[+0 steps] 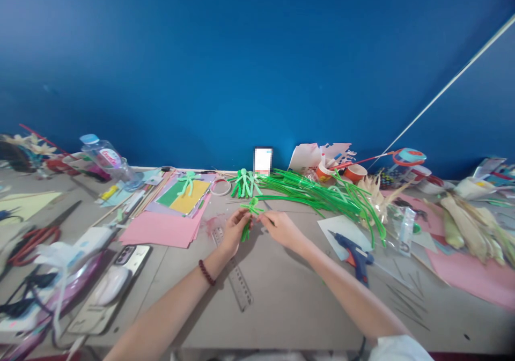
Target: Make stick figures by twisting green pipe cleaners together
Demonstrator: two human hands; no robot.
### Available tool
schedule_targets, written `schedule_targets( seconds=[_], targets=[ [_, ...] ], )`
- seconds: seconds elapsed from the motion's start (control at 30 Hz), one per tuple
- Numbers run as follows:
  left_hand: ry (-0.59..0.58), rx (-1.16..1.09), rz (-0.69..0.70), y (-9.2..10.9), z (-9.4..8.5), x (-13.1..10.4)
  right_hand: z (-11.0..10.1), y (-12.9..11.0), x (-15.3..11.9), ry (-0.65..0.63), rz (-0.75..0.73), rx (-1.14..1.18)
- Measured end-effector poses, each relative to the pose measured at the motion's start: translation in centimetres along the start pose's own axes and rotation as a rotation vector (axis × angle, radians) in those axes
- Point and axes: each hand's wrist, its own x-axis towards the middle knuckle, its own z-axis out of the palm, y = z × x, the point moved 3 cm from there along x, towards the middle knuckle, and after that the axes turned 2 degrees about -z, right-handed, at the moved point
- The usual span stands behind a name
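Between my two hands, near the middle of the table, is a small green pipe-cleaner figure [253, 206] with a round loop at its top. My left hand [236, 228] is closed around its lower part, whose green ends show below the fingers. With thumb and fingers pinched, my right hand [279, 227] holds the tip of the figure's right-side arm. Several finished-looking light green figures [243, 183] stand behind, and another green figure [187, 183] lies on coloured sheets at the left. A bundle of green pipe cleaners [317, 192] spreads out behind my right hand.
A clear ruler [240, 285] lies below my left hand. At the right is a blue glue gun [354, 256] on white paper; pink sheets [161, 231], a phone [98, 296], red-handled scissors [34, 245] and a bottle [105, 154] are at the left. A small screen [263, 161] stands against the blue wall.
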Motion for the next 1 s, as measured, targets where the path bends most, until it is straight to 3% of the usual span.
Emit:
schedule_targets(
  seconds=[0.2, 0.43, 0.73, 1.0],
  targets=[
    [0.003, 0.043, -0.012, -0.2, -0.1, 0.0, 0.6, 0.6, 0.0, -0.02, 0.058, -0.092],
    [0.007, 0.044, -0.011, 0.0, 0.1, -0.3, 0.8, 0.2, 0.1, 0.031, 0.025, -0.122],
    [0.032, 0.12, 0.137, 1.1, 0.7, -0.8, 0.7, 0.1, 0.0, 0.059, 0.061, -0.143],
    [0.088, 0.119, 0.121, 1.4, 0.3, -0.5, 1.0, 0.2, 0.0, 0.073, 0.063, -0.135]
  ],
)
